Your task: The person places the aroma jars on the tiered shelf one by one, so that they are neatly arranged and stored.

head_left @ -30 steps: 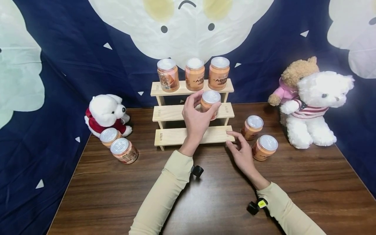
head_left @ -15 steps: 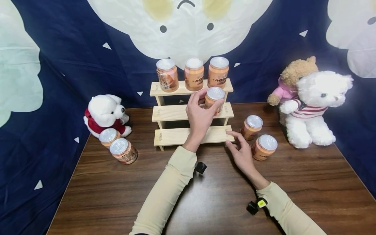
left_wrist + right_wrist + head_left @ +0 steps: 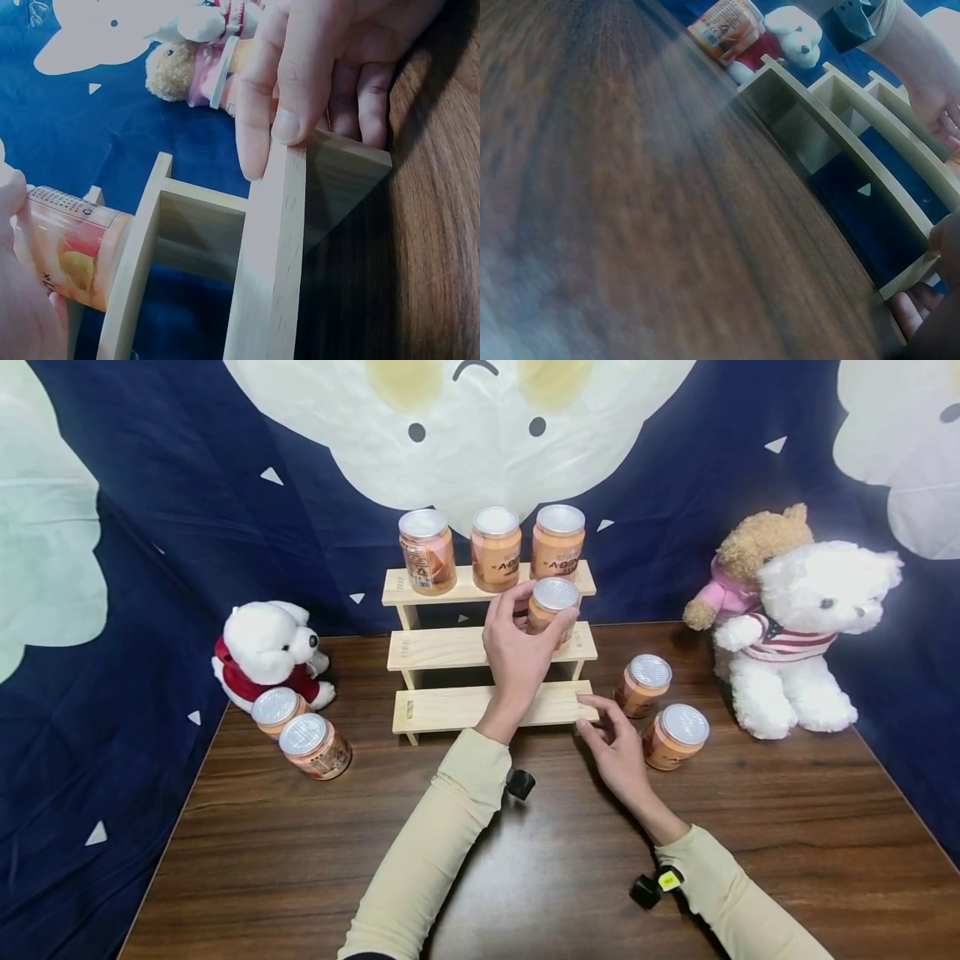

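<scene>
1. Gripped a fruit-printed orange jar (image 3: 551, 620) in the left hand (image 3: 517, 656), with thumb and fingers curled round its sides below the ribbed silver lid.
2. Held that jar upright at the right end of the middle board (image 3: 438, 647) of a three-step wooden stand (image 3: 468, 703); could not tell contact from a narrow gap beneath its base.
3. Pinched the right end of the bottom board with the right hand (image 3: 621, 762), with thumb at the front edge and index finger on top.
4. Had three matching jars (image 3: 496, 556) in a row on the top board (image 3: 397, 585).
5. Had two right-hand jars (image 3: 675, 739) near the right hand, on the wood-grain table (image 3: 540, 877).
6. Had two left-hand jars (image 3: 318, 747) well apart from the stand, just beside a white plush bear in red (image 3: 262, 639).
7. Had a striped-shirt white bear (image 3: 802, 635) in front of a brown bear in pink (image 3: 757, 547) at far right, before a navy cloud-print backdrop (image 3: 225, 527).
</scene>
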{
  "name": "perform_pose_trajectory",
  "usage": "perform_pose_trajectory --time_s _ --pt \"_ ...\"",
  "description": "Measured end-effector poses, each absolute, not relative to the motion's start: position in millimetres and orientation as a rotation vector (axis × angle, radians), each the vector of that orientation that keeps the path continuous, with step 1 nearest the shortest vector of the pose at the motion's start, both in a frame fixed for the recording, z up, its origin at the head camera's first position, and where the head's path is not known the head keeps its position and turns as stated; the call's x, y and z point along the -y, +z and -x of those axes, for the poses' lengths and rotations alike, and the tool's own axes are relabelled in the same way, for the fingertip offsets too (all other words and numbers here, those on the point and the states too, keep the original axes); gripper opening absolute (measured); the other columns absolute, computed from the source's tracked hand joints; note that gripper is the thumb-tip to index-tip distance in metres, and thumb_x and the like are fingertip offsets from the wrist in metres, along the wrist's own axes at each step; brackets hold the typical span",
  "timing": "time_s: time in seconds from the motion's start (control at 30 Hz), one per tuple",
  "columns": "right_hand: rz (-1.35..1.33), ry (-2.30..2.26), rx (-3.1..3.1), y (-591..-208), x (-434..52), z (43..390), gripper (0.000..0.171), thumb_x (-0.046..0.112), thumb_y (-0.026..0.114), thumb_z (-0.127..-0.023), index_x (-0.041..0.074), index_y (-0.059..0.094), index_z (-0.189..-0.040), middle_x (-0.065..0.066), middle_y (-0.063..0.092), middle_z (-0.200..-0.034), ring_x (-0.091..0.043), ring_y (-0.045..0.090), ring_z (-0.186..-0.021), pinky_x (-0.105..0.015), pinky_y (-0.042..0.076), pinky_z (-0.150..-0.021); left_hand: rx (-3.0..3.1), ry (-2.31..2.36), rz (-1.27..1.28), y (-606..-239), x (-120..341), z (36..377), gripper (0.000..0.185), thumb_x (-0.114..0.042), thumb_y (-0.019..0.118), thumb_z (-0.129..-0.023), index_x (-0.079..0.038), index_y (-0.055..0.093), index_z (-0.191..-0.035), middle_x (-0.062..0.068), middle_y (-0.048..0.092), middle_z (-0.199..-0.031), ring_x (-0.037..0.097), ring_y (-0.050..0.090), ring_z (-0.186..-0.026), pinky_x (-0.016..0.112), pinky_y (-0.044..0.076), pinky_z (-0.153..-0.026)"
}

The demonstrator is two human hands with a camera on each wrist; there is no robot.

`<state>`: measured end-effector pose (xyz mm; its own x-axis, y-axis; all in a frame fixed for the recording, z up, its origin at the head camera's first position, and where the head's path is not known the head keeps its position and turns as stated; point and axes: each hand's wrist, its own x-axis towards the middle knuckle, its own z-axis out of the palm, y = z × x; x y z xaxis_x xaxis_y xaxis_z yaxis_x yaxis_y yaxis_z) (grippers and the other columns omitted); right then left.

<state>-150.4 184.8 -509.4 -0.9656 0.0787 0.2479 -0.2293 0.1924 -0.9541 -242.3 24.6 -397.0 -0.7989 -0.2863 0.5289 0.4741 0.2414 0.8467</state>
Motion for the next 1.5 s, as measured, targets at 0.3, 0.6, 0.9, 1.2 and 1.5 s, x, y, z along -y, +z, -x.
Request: perform_pose_trajectory --time_s 0.3,0.6,0.9,1.2,1.5 --pt "-0.151 1.857 2.225 -506.6 -182.1 150.0 0.036 -0.002 0.073 -0.105 0.000 0.070 -0.140 -0.022 0.072 -0.132 0.000 0.063 -0.080 -0.013 0.051 -0.076 1.937 -1.612 0.165 -394.5 -21.9 238.7 0.060 -0.028 0.100 -0.084 -0.006 0.074 -0.134 0.010 0.069 -0.129 0.020 0.066 -0.113 0.032 0.059 -0.093" --pt "-0.149 1.855 2.232 -507.0 -182.9 150.7 0.037 -0.003 0.072 -0.105 0.000 0.070 -0.141 -0.022 0.072 -0.133 -0.002 0.064 -0.081 -0.013 0.052 -0.076 1.930 -1.617 0.202 -402.0 -12.2 223.8 0.063 -0.028 0.099 -0.086 -0.005 0.071 -0.137 0.011 0.067 -0.130 0.032 0.065 -0.118 0.042 0.057 -0.097" --pt "-0.133 1.852 2.247 -507.2 -184.2 148.5 0.036 -0.002 0.071 -0.106 -0.001 0.068 -0.142 -0.022 0.070 -0.140 0.001 0.068 -0.088 -0.013 0.054 -0.081 1.942 -1.613 0.242 -405.9 -3.5 203.1 0.057 -0.027 0.094 -0.091 -0.003 0.072 -0.137 0.013 0.068 -0.127 0.032 0.067 -0.115 0.040 0.058 -0.096" --pt "-0.111 1.854 2.236 -504.8 -183.0 147.8 0.036 -0.004 0.072 -0.104 -0.001 0.069 -0.140 -0.023 0.071 -0.135 -0.004 0.070 -0.087 -0.014 0.054 -0.080 1.907 -1.601 0.292 -403.1 2.6 183.5 0.049 -0.016 0.093 -0.090 -0.003 0.072 -0.133 0.020 0.070 -0.121 0.025 0.067 -0.114 0.039 0.059 -0.094" --pt "-0.116 1.869 2.230 -503.8 -182.0 146.9 0.036 -0.004 0.072 -0.104 -0.001 0.069 -0.140 -0.022 0.071 -0.139 -0.001 0.069 -0.088 -0.013 0.055 -0.081 1.877 -1.589 0.350 -401.8 9.2 165.3 0.048 -0.017 0.092 -0.092 0.000 0.072 -0.132 0.016 0.071 -0.125 0.025 0.067 -0.116 0.041 0.058 -0.094"
